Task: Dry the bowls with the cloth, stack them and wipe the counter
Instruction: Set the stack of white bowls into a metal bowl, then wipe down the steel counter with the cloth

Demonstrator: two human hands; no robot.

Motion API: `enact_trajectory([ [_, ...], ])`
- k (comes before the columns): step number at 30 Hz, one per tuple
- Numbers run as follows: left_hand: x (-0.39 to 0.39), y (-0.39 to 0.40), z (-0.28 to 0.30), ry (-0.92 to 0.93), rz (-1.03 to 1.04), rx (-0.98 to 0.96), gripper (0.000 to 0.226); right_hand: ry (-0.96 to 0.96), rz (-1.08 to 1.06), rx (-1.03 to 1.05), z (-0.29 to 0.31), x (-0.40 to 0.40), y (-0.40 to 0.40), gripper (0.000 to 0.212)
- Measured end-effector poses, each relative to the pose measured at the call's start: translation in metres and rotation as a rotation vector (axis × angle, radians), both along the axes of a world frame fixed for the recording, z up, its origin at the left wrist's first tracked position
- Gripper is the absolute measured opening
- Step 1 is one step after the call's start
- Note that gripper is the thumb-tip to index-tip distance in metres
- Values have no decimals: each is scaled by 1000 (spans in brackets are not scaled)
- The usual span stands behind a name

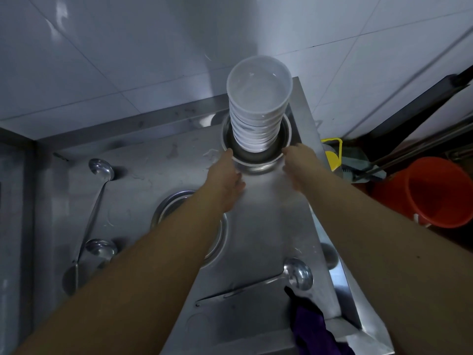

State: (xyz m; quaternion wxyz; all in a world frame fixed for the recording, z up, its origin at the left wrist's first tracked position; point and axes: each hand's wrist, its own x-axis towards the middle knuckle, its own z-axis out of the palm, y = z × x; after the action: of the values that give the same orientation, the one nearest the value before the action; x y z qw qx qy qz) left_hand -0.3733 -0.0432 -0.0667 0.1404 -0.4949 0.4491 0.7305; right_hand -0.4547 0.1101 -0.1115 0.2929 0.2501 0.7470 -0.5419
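two bare hands out at the far end of the steel bench [268, 226], seen from the head view. left hand [226, 180] at the near-left rim of the round metal basin [256, 160], fingers curled against that rim; right hand [298, 162] at the near-right rim, fingers bent toward it but blurred, so cannot tell whether that grip pinches the rim or only touches it. tall stack of white plastic bowls [258, 108] standing inside the basin, leaning slightly away toward the tiled wall. purple cloth [314, 329] lying well apart at the near-right corner of the bench, held by neither hand. three long-handled steel ladles on the bench: two at the left [101, 170], one [299, 274] just beyond the cloth.

likely step: taking hold of the basin to shift or lift the whole stack. risks from here: stack toppling if the basin tilts or jerks, given its height and lean; basin slipping on wet steel; uneven pull from the two hands tipping it off the right edge, near the orange bucket [440, 193] below.

hidden or unclear: fingertips of both hands, bowl count, whether the bowls are wet, base of the basin, and the round recess under the left forearm.
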Motion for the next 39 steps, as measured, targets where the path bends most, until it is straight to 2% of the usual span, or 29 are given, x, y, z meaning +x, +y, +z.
enact_trajectory([
  [3, 26, 2, -4, -57, -118, -108, 28, -10, 49, 62, 0, 34, 13, 48],
  [6, 55, 11, -10, -96, -334, -205, 29, -21, 160, 146, 1, 73, 26, 58],
  [8, 77, 17, -12, -134, -394, -275, 36, -6, 209, 216, 6, 96, 34, 66],
  [9, 89, 19, -11, -127, -495, -370, 38, 2, 224, 225, 10, 107, 38, 71],
  [11, 115, 27, -7, -117, -619, -440, 46, 13, 279, 248, 19, 129, 45, 77],
  [16, 171, 45, 1, -83, -835, -598, 52, 137, 556, 409, 43, 187, 66, 66],
  [19, 208, 59, 8, -76, -913, -674, 55, 237, 662, 407, 59, 225, 79, 64],
  [25, 288, 79, 34, -94, -1000, -797, 58, 307, 830, 388, 81, 296, 109, 51],
  [28, 327, 81, 48, -106, -992, -826, 57, 274, 913, 402, 87, 325, 119, 63],
  [33, 381, 68, 63, -168, -979, -859, 61, 223, 995, 394, 90, 357, 119, 66],
  [39, 407, 35, 68, -183, -930, -879, 59, 200, 1024, 424, 89, 373, 103, 66],
])
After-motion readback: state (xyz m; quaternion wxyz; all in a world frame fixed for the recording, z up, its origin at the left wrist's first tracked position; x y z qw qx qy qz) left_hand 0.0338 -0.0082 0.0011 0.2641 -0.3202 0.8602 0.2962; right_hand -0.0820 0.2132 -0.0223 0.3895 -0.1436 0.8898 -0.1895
